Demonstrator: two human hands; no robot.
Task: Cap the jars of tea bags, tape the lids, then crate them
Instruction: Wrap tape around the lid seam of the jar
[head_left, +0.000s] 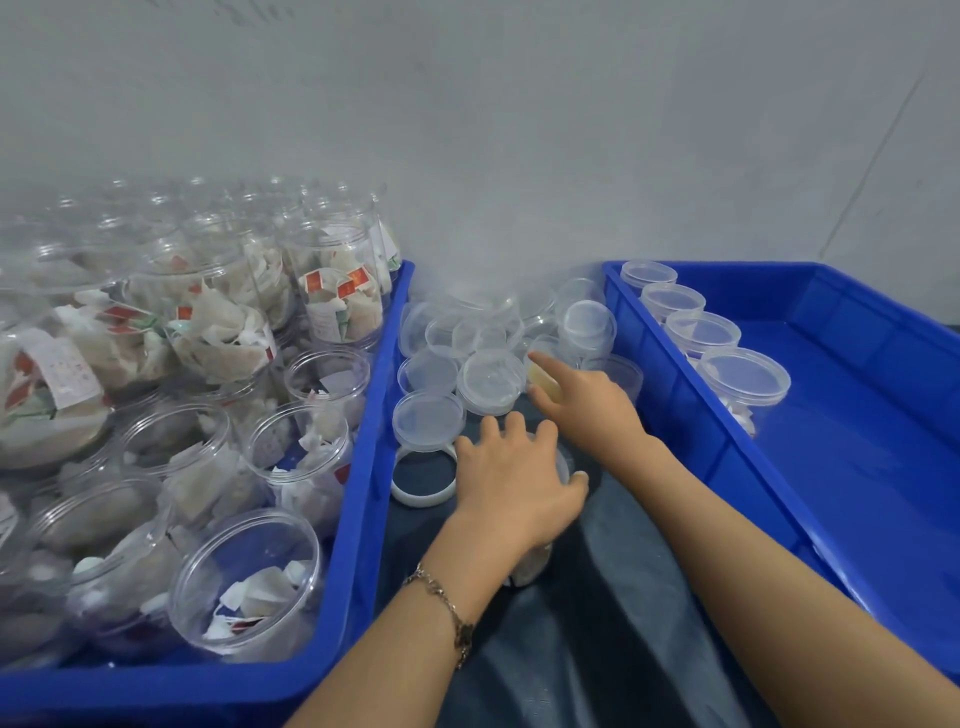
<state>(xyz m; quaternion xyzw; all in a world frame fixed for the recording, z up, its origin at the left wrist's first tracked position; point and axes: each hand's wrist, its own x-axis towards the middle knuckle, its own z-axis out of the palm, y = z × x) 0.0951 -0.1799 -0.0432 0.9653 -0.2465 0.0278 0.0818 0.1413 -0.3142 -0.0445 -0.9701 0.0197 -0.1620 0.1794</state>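
Narrow cloth lane (613, 597) lay between my two blue crates (363, 467) (691, 415). Loose lids (488, 382) and tape roll (423, 475) blocked its far end; near end open.

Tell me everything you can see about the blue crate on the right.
The blue crate on the right is a shallow, rectangular bin that looks like glossy moulded plastic, with a ribbed wall and rolled rim. It sits level on the dark cloth, its far end near the grey wall. Four capped clear jars stand in a row along its left wall; the rest of its visible floor is bare. The right forearm passes close beside its near left rim; contact is unclear.
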